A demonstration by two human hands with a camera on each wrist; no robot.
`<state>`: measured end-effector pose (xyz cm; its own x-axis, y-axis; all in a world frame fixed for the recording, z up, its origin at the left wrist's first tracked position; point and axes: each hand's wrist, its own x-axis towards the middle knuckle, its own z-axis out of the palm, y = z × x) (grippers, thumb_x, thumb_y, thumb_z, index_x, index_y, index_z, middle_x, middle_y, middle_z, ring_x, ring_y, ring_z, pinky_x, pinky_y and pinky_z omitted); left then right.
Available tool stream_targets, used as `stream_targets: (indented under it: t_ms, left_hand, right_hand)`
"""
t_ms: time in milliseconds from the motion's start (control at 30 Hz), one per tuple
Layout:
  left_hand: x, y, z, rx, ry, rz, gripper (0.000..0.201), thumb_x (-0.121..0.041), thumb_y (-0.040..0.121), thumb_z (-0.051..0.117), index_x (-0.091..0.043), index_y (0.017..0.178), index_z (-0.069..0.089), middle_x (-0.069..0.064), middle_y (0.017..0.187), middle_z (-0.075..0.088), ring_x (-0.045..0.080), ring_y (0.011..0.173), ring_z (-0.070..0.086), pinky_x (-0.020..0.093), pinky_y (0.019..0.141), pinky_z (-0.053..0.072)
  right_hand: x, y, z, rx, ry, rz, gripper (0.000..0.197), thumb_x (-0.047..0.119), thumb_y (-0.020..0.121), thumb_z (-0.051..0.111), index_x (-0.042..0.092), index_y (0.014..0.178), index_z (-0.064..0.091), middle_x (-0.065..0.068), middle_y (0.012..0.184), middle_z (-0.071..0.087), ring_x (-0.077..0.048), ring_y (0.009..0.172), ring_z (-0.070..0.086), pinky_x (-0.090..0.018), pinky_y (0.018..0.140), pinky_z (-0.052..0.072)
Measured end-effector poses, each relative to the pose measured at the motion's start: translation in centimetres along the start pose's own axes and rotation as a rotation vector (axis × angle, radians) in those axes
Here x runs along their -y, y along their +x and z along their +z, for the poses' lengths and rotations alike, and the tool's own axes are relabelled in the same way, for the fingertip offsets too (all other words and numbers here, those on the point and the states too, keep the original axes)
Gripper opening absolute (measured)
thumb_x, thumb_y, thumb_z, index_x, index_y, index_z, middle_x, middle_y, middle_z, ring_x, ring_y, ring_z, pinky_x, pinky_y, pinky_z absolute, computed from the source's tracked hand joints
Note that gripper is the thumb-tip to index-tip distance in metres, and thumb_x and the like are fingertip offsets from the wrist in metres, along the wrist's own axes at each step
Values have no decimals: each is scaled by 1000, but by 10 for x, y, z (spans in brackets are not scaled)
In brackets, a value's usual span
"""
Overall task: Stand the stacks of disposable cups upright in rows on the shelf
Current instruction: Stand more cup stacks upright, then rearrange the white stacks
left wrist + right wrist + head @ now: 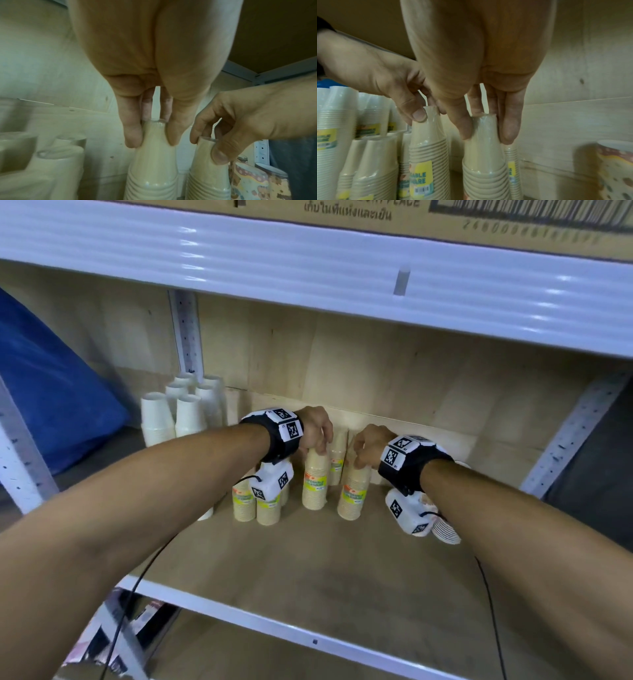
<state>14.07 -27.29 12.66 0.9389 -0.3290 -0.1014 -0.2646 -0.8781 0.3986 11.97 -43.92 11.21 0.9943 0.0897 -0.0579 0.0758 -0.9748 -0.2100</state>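
Cup stacks, tan, shrink-wrapped w/ yellow labels, stand upright on wooden shelf [308, 570] near its back wall. Left hand [317, 431] pinches top of one tan stack [314, 484] w/ thumb & fingers curled round it; right hand [368, 448] pinches top of neighbouring tan stack [354, 491], just beside the first. Both stacks upright, bases on shelf. More tan stacks [257, 505] to the left, one behind [337, 463] the held pair. White cup stacks [178, 412] stand in back-left corner. Patterned cups [445, 530] lie on their side at right, under right wrist. Cardboard box [445, 220] on the shelf above.
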Motion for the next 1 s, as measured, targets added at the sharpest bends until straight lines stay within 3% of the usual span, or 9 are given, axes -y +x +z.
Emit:
stream_targets:
  t_ms: [100,333,600,800,1000]
  left_hand:
    - [-7,16,5,-60,24,18,33,-10,78,79,-14,110,72,8,111,65,25,96,65,29,78,55]
    - [-16,46,17,-78,41,49,34,-9,78,77,-12,112,71,8,118,64,25,104,62,28,80,51]
    - [-13,69,23,-71,47,41,34,-9,81,75,-11,115,69,8,119,62,24,105,61,24,74,45]
    - [-10,79,30,-46,21,26,36,-10,82,75,-9,117,68,9,120,64,25,105,62,26,77,49]
    - [-11,85,33,-30,16,27,39,-10,81,76,-8,119,68,10,119,65,26,105,63,28,79,51]
  right_hand:
    - [-20,10,1,-39,-11,41,38,18,75,76,6,111,67,-11,112,66,-25,92,64,-27,72,50]
    - [-51,31,6,-102,-5,99,35,19,84,66,8,118,64,-16,120,63,-33,112,60,-37,89,49]
    - [-64,60,10,-92,4,126,33,10,83,67,5,115,66,-14,117,65,-29,104,64,-32,85,53]
    - [-71,77,11,-89,22,147,29,6,83,66,3,112,68,-13,113,67,-29,102,65,-34,85,53]
    - [-78,87,13,-87,16,103,26,11,79,66,11,104,63,-12,111,62,-31,98,62,-31,77,50]
